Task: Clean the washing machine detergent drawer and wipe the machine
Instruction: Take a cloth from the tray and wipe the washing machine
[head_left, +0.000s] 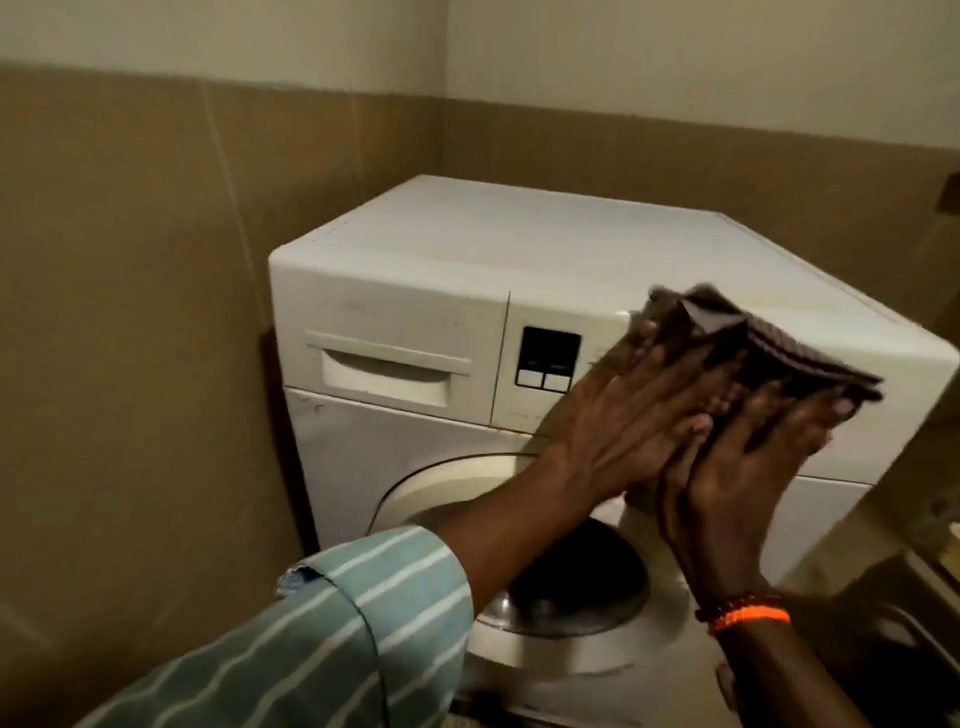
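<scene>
Both hands, left hand (618, 415) and right hand (737, 467), hold a dark cloth (769, 353) in their grip before the washing machine (415, 291), its detergent drawer (387, 374) closed.

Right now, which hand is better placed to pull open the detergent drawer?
Left. The left hand is nearer the closed detergent drawer at the machine's upper left; the right hand sits farther right and can hold the cloth alone.

a white front-loading washing machine (519, 249) stands in a corner of tan walls. its detergent drawer (387, 376), pushed in flush, sits at the upper front, well to the left of both grips. a dark folded cloth (753, 343) is pressed between the two grips against the control panel's right part, its top edge reaching above the machine's lid line.
</scene>
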